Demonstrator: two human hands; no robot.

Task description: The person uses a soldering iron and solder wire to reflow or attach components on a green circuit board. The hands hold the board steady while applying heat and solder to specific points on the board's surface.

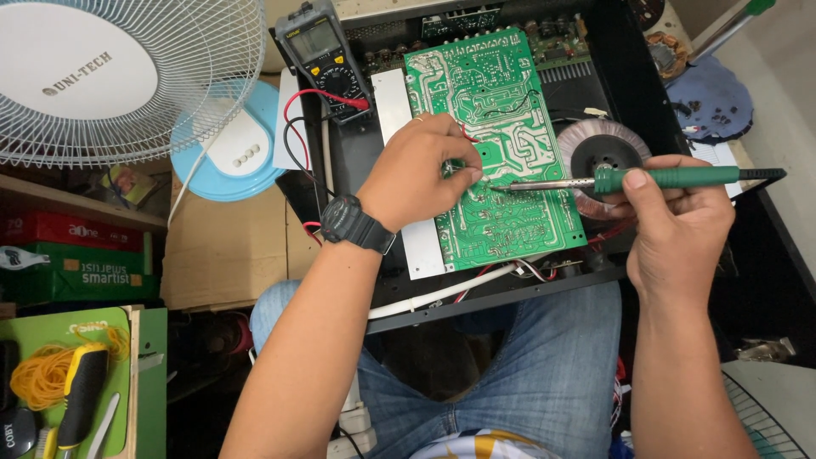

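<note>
Blue-jeaned knees (544, 365) prop the black metal chassis (476, 302). The right hand (671, 225), fingers wrapped around the green-handled soldering iron (671, 178), should keep its tip steady on the green printed circuit board (497, 144), while the left hand (421, 170) pinches something small, unclear what, beside the joint.

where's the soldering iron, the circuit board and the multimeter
soldering iron (671, 177), head view, on its green handle
circuit board (510, 93), head view, on its bare upper middle
multimeter (321, 47), head view, on its display end

Left hand (422, 172) hides part of green circuit board (501, 161); fan (110, 76) cut off at top/left edge.
</note>
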